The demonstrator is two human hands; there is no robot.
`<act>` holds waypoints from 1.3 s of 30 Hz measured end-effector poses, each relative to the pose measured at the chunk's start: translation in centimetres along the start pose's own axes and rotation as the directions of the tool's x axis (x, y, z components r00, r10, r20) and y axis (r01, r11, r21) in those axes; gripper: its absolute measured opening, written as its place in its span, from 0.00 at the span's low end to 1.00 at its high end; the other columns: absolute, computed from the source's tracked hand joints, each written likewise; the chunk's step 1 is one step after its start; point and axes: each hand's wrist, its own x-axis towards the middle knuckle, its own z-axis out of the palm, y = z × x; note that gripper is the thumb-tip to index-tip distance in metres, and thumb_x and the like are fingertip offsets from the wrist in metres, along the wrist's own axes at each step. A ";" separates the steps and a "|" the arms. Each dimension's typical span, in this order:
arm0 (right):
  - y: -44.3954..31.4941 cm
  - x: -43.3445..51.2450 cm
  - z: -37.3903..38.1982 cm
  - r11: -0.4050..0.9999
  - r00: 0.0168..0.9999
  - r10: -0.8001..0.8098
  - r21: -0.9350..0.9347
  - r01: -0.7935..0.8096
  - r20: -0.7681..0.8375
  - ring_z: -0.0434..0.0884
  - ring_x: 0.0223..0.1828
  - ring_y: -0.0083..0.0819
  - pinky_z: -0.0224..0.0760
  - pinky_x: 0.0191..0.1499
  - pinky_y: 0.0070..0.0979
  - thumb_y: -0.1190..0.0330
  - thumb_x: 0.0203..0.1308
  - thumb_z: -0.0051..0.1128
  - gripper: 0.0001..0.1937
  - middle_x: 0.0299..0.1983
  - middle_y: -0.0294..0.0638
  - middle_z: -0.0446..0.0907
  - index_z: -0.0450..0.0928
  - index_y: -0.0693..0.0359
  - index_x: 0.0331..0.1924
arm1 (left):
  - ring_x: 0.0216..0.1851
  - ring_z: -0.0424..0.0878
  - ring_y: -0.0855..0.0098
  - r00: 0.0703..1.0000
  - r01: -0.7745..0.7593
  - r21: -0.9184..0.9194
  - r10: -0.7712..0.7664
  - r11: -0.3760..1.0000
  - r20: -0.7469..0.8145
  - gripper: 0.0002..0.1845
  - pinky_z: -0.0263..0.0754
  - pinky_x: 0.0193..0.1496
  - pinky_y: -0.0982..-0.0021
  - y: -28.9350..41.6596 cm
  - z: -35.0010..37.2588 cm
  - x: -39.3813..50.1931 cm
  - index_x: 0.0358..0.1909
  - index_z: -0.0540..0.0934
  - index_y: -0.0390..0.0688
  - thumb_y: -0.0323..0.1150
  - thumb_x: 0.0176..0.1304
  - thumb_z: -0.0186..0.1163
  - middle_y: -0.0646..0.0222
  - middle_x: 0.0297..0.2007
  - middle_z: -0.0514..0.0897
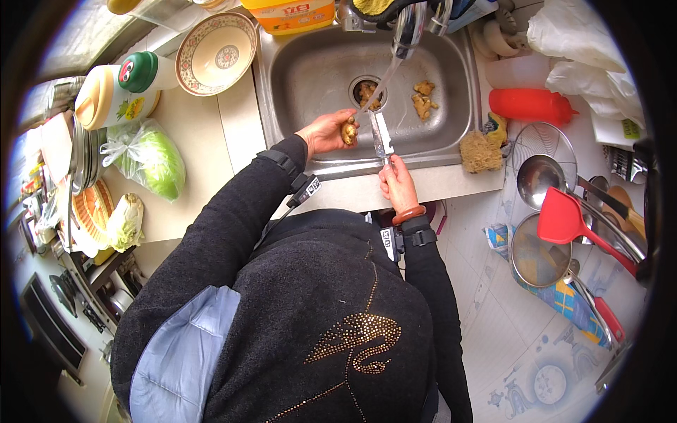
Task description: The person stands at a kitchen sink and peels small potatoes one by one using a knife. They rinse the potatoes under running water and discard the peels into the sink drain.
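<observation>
My left hand (331,132) holds a knob of ginger root (348,131) over the near part of the stainless steel sink (312,79). In my right hand (398,182) is a small knife (380,133), gripped by its handle with the blade pointing away from me and bright with glare. Water (389,76) runs from the chrome faucet (409,37) and falls near the knife's tip. One ginger piece (368,94) lies at the drain. More ginger pieces (423,100) rest on the basin floor to the right.
A patterned bowl (217,53) stands left of the sink, near a bagged green vegetable (151,161) and a Chinese cabbage (126,222). At the sink's right corner sits a loofah sponge (480,152). A red squeeze bottle (529,104), a ladle (540,181) and a red spatula (560,217) are farther right.
</observation>
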 end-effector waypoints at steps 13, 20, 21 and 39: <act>-0.1 0.1 -0.4 0.998 0.992 -0.034 -0.049 0.028 -0.120 0.62 0.16 0.13 0.53 0.16 0.13 0.66 0.68 0.46 0.13 0.22 0.29 0.67 0.65 0.58 0.54 | 0.35 0.74 0.76 0.992 -0.094 0.055 0.098 0.994 -0.084 0.17 0.75 0.36 0.78 0.9 2.1 2.6 0.55 0.74 0.44 0.40 0.70 0.49 0.67 0.38 0.76; 0.2 -0.1 -1.0 0.991 0.995 -0.068 -0.117 0.060 -0.068 0.63 0.17 0.14 0.55 0.16 0.13 0.67 0.69 0.45 0.16 0.23 0.30 0.68 0.63 0.59 0.58 | 0.28 0.71 0.79 0.999 0.036 0.144 -0.031 0.989 -0.036 0.19 0.70 0.27 0.83 1.5 1.8 2.0 0.56 0.74 0.45 0.42 0.72 0.42 0.68 0.39 0.76; 0.2 -0.1 -1.0 0.990 0.995 -0.074 -0.128 0.065 -0.060 0.63 0.17 0.14 0.55 0.16 0.13 0.67 0.69 0.45 0.17 0.24 0.31 0.68 0.62 0.59 0.59 | 0.27 0.70 0.79 0.998 0.063 0.150 -0.058 0.987 -0.037 0.19 0.68 0.26 0.83 1.5 1.8 1.9 0.56 0.74 0.45 0.42 0.72 0.42 0.68 0.39 0.76; -2.2 -0.5 0.5 0.670 0.936 -0.351 -0.690 0.274 0.031 0.80 0.45 0.44 0.72 0.45 0.31 0.72 0.61 0.50 0.17 0.44 0.52 0.80 0.73 0.57 0.56 | 0.19 0.55 0.84 0.985 0.173 0.065 -0.172 0.983 -0.023 0.25 0.48 0.16 0.87 0.9 0.6 0.1 0.57 0.72 0.42 0.49 0.72 0.36 0.69 0.34 0.73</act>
